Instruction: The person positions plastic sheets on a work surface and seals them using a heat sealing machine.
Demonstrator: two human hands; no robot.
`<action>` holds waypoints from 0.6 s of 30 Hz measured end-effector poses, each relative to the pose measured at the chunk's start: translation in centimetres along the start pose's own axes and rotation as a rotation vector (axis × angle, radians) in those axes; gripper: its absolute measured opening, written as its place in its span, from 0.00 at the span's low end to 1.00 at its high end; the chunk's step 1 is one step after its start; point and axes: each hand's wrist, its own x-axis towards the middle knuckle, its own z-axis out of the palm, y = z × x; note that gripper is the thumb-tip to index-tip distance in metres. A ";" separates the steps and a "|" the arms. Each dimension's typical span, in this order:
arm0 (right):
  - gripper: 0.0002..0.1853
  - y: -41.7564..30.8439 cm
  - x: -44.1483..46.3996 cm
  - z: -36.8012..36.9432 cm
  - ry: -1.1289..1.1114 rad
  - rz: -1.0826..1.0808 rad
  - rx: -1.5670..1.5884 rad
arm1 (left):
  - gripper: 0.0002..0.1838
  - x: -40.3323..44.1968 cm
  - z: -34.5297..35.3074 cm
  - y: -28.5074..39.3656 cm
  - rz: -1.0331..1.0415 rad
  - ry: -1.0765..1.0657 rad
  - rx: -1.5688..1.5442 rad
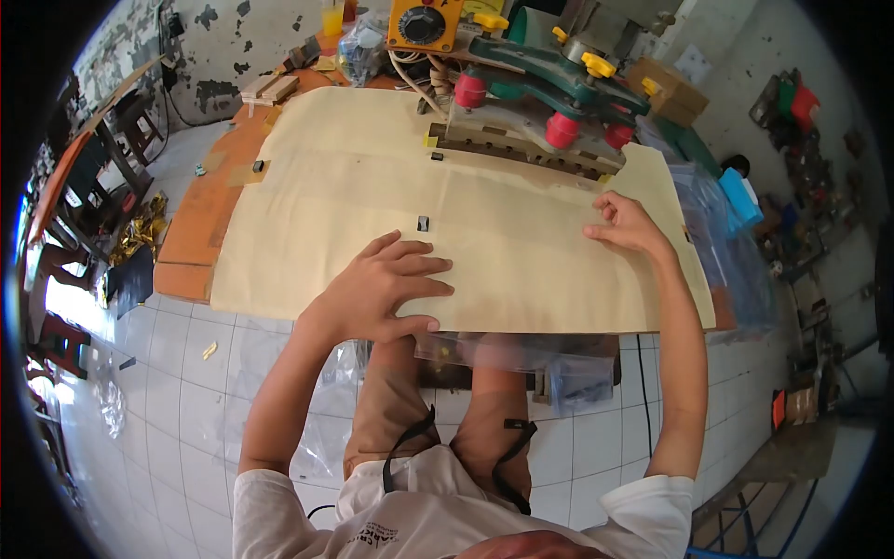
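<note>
Under our left hand (pixel 365 291), fingers splayed, lies the sheet (pixel 345 200); it also spreads beneath our right hand (pixel 631 224), fingers curled, thumb apart.

Shirt: dark print in slanted lines stands on the front of the white shirt (pixel 419 498), at the lower edge of the view. The upper line is in capitals and appears to begin with "CR"; its remaining letters are uncertain. The line below is in heavier capitals, in which "ARK" seems to appear. The smallest lettering beneath is too small to read.

Control box: the orange box (pixel 451 39) carries a black dial (pixel 422 25) with pale marks around its edge. Any figures there are too small to read.
</note>
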 end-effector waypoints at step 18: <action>0.06 -10.4 -11.3 -8.5 0.248 -0.150 -0.009 | 0.23 0.2 -0.5 0.6 0.026 0.090 -0.162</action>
